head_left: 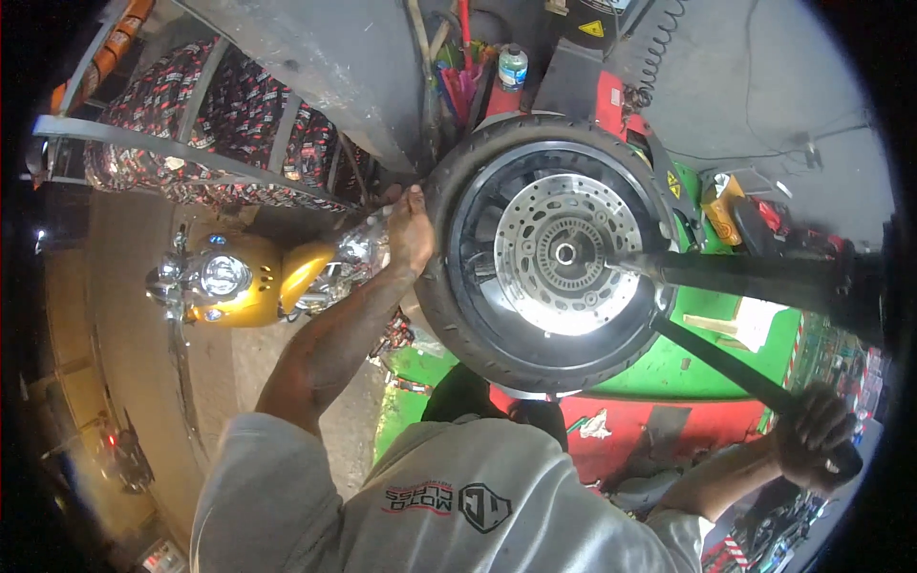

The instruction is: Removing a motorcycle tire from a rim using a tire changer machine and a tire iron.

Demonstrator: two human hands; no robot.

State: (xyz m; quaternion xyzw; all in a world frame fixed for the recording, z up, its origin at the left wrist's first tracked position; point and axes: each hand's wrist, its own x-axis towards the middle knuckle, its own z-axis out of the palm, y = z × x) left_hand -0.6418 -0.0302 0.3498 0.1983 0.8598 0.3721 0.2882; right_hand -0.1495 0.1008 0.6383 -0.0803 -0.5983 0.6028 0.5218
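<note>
My left hand point(411, 229) grips the outer left side of a black motorcycle tyre point(611, 372) on a wheel lying flat on a machine. The wheel has a black rim point(482, 220) and a silver perforated brake disc point(535, 205) around its hub. A thick black machine arm point(755, 272) reaches from the right to the hub. My right hand point(817, 435) is closed round the end of a long dark bar point(726, 368), whose far end meets the rim's lower right. The wheel hides much of what is under it.
A metal rack point(196, 110) of tyres stands upper left, with a yellow motorcycle point(234, 286) below it. A bottle point(512, 67) and coiled hose point(659, 48) are behind the wheel. A green-and-red platform point(726, 334) lies beneath, with a cardboard box point(721, 205) at right.
</note>
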